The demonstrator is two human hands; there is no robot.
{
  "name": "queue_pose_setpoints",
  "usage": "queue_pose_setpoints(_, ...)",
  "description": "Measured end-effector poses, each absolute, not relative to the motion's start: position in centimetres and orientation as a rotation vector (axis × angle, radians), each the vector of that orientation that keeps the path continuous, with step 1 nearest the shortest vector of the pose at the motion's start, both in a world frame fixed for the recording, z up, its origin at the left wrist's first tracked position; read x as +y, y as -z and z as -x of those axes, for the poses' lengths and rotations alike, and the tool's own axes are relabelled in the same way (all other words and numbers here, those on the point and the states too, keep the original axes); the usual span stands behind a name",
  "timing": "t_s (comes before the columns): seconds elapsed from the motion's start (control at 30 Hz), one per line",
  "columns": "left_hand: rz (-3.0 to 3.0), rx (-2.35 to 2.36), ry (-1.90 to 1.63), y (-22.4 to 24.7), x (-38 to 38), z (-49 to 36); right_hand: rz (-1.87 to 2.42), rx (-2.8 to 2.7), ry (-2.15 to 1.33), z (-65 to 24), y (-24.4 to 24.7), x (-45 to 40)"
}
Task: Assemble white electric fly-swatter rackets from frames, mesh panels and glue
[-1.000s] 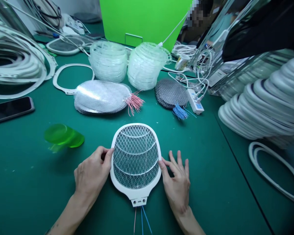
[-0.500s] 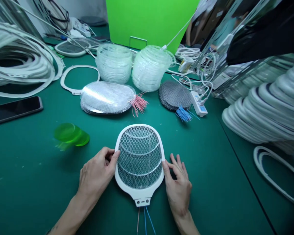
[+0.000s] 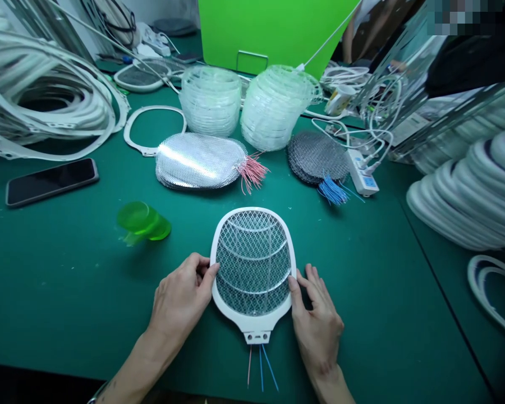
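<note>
A white mosquito swatter head (image 3: 253, 261) with metal mesh inside its oval frame lies in front of me, neck towards me. One pink wire (image 3: 249, 365) and two blue wires (image 3: 270, 367) come out of the neck. On the frame's left side, my left hand (image 3: 185, 300) grips the rim between thumb and bent fingers. My right hand (image 3: 317, 317) pinches the opposite rim, thumb on top, its other fingers stretched out beside it. Each hand's fingertips under the rim are partly hidden.
Behind lie silver mesh sheets (image 3: 200, 163) with pink wires and dark mesh sheets (image 3: 315, 157) with blue wires. Clear plastic rings (image 3: 210, 101) stand stacked. White frames (image 3: 471, 191) are piled right. A phone (image 3: 53, 182), green translucent object (image 3: 143, 221) and power strip (image 3: 363, 174) lie around.
The view has shifted, so everything sits further right and slightly higher, and the table's near edge shows. Both hands keep their hold on the swatter head.
</note>
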State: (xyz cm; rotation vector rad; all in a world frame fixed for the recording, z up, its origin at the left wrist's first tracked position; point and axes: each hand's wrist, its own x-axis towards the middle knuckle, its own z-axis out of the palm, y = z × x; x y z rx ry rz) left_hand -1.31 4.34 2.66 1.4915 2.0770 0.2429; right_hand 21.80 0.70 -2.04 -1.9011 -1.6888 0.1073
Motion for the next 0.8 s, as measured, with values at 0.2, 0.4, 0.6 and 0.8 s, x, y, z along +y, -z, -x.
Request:
queue_pose_setpoints(0.2,-1.546,2.175,-0.071,-3.3,4.0,0.6,1.859,-1.687,-0.079,-21.9,2.1,0.8)
queue_pose_setpoints(0.4,-1.68,2.246,0.027,-3.4,3.5,-0.3,1.85,-1.798,-0.078,-22.3,2.3,0.3)
queue_pose_setpoints(0.6,-1.584,2.231,0.002,-3.2,3.6,0.2,1.922,-1.643,-0.245,-21.8,2.0,0.0)
queue_pose_setpoints(0.8,-1.624,2.236,0.053,-3.1,3.4,-0.1,1.895,-1.615,-0.251,-21.8,1.6,0.1)
